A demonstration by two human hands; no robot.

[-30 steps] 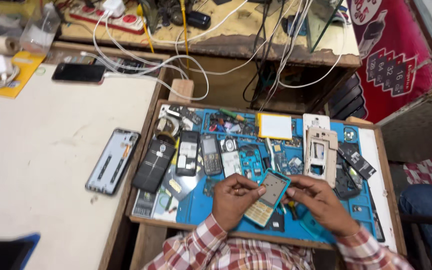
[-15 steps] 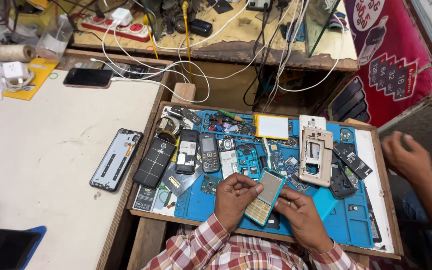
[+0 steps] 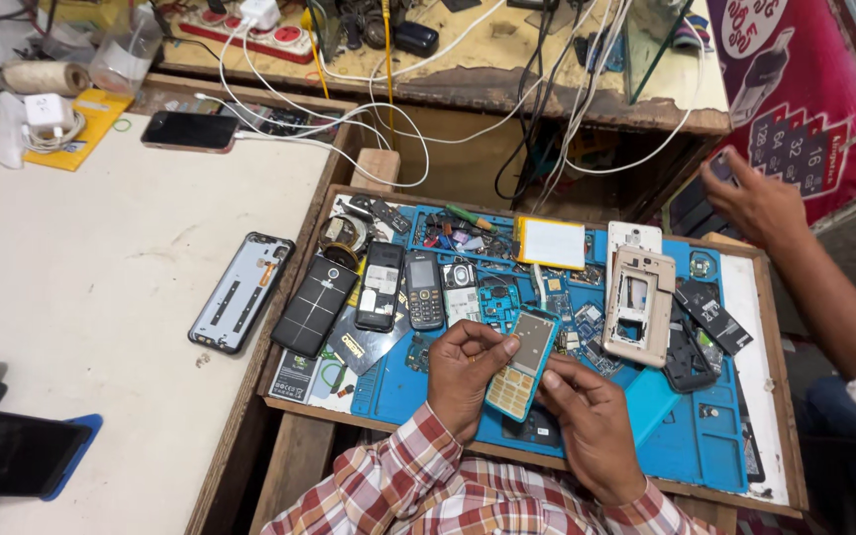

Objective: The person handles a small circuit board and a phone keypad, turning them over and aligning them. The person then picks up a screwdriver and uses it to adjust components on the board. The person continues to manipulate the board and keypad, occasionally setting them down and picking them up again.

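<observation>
My left hand (image 3: 468,374) and my right hand (image 3: 587,416) hold a small teal keypad phone (image 3: 521,365) between them, above a blue work mat (image 3: 705,446) in a wooden tray (image 3: 279,396). The left hand grips the phone's left edge; the right hand's fingers touch its lower right side. The phone's keypad faces up and its screen area looks pale. Both sleeves are red-and-white plaid.
The tray holds several phones, back covers, a beige phone frame (image 3: 636,305), a yellow-edged white battery (image 3: 551,243) and small parts. A phone back shell (image 3: 242,292) lies on the white table at left. Another person's hand (image 3: 755,198) reaches in at right. Cables and a power strip (image 3: 260,30) lie beyond.
The other person's hand has moved up toward the far right corner. My hands and the teal phone have stayed roughly in place over the mat.
</observation>
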